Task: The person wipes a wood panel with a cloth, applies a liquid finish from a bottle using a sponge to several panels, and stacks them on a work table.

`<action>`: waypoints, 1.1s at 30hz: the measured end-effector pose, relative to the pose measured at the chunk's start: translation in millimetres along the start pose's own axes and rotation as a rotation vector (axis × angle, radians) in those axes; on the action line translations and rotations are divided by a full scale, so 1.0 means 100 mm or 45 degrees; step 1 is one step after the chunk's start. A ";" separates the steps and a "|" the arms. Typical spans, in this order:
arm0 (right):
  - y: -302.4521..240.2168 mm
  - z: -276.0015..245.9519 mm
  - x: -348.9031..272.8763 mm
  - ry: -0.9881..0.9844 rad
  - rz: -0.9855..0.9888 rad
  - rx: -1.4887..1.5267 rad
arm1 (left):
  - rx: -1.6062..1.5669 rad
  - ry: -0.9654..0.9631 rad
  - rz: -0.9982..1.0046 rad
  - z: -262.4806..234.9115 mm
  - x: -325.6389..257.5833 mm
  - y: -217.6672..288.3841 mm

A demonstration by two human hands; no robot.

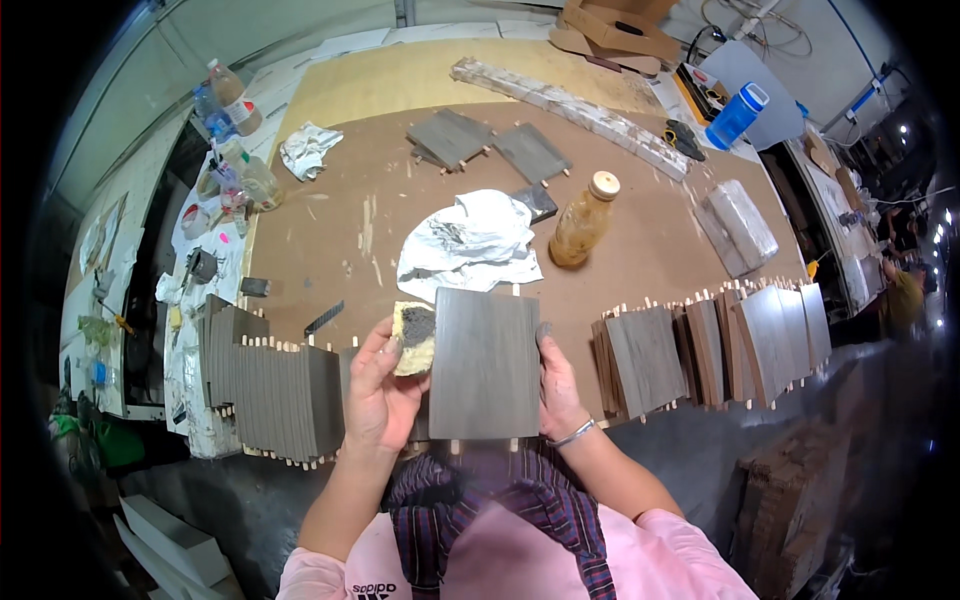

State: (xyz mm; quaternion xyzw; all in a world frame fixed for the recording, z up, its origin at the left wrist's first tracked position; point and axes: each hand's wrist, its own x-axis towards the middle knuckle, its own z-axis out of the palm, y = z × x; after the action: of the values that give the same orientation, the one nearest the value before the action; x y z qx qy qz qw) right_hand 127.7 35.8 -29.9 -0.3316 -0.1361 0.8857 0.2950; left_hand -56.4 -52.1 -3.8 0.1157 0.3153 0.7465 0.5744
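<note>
At a brown-topped desk (645, 255), in a pink shirt (490, 550) with dark lettering and a logo, upside down from this angle. Flanked along the near edge by a left-hand row (285, 390) and a right-hand row (645, 360) of grey boards with jutting pegs. Toward the far right, an open cardboard box (655, 45); nearer, a rumpled white cloth (465, 240). Holding a grey panel (487, 365) in front of the body. To its right, a white-capped bottle (580, 228) of yellow-brown liquid; farther off, a blue bottle (735, 118); at far left, a clear bottle (236, 102) with a reddish label too small to read. Clasping the panel's right edge with the right hand (562, 390), fingers mostly hidden behind. Pinching a yellow sponge (415, 340) with a grey patch in the half-closed left hand (385, 400), beside the panel's left edge; hard to tell whether touching it.
</note>
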 end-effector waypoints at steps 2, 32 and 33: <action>0.02 -0.12 0.08 -0.673 0.121 0.521 | -0.027 0.013 -0.002 0.02 0.01 -0.01; 0.07 0.05 -0.08 -0.199 -0.179 -0.328 | 0.142 0.168 0.317 -0.15 0.10 -0.15; 0.07 0.05 -0.08 -0.197 -0.179 -0.328 | 0.152 0.170 0.328 -0.14 0.10 -0.15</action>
State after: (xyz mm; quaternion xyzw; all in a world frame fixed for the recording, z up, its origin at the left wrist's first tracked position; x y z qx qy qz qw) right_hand 126.3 24.7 -25.0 -0.2872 -0.2937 0.8610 0.2999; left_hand -55.2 -44.9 -25.8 0.1393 0.3790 0.8000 0.4438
